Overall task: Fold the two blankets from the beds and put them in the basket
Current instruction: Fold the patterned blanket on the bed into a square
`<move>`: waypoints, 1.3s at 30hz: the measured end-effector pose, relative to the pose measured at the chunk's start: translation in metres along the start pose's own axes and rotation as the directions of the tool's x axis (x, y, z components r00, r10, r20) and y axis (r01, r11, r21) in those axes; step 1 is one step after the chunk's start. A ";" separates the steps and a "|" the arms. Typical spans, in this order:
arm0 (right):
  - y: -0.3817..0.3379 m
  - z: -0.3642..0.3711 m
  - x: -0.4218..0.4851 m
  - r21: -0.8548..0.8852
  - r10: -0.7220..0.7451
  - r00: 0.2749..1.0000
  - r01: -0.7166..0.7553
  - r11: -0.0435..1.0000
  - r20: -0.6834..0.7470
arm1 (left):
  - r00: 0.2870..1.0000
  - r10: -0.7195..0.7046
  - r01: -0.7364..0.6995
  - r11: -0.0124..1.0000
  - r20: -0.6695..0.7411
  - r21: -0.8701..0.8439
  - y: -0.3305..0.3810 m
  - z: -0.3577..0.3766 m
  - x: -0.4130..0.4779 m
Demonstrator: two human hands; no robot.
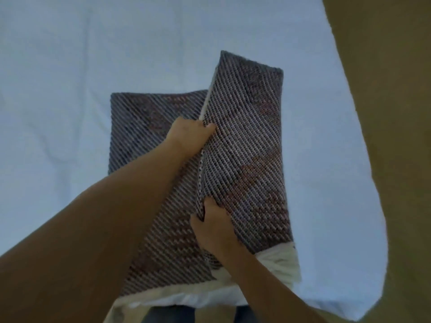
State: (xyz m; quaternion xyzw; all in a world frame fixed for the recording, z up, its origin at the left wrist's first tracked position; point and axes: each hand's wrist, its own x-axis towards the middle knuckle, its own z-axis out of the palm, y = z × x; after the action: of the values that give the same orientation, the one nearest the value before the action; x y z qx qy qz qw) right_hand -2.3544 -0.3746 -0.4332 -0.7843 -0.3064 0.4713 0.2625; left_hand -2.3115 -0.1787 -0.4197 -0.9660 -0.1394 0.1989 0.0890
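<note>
Head view: woven blanket (pixel 245 145) lies on bed (pixel 70 66) near its front edge, right half raised. Left hand (pixel 190 136) pinches raised edge at far point; right hand (pixel 213 226) grips same edge nearer front.

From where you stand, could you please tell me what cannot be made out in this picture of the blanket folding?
- Basket and second blanket: outside the head view.
- Fingertips of the left hand and right hand: tucked behind the lifted edge of the dark diagonal-striped woven blanket, so each grip is only partly seen.
- Blanket's white fringe: blurred, partly covered by the right forearm.
- White bed sheet: cut off by the top and left edges.
</note>
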 end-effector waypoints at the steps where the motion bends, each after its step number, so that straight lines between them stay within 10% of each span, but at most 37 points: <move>1: -0.017 0.024 0.005 0.008 -0.011 1.000 0.011 1.000 0.026 | 1.000 -0.030 0.030 1.000 -0.002 -0.007 -0.024 0.015 -0.016; 10: -0.086 0.177 0.039 -0.215 0.003 0.986 0.033 0.976 0.168 | 0.980 -0.193 0.198 0.966 0.050 -0.163 -0.134 0.138 -0.137; 22: -0.069 0.195 0.036 -0.273 0.019 0.982 0.034 0.961 0.189 | 0.965 -0.250 0.263 0.897 0.082 -0.355 -0.125 0.167 -0.162; 34: -0.032 0.188 0.001 -0.421 0.111 0.972 -0.014 0.907 0.207 | 0.872 -0.403 0.486 0.646 0.278 -0.588 -0.062 0.177 -0.201; 39: -0.018 0.194 -0.027 -0.648 0.310 0.870 0.014 0.762 0.384 | 0.797 -0.558 0.489 0.372 0.231 -0.789 -0.007 0.176 -0.255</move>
State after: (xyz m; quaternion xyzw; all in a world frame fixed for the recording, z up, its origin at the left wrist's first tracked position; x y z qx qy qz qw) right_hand -2.5428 -0.3579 -0.4860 -0.7105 -0.4353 0.5356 -0.1375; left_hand -2.6102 -0.2292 -0.4854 -0.8038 -0.5097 0.0362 -0.3046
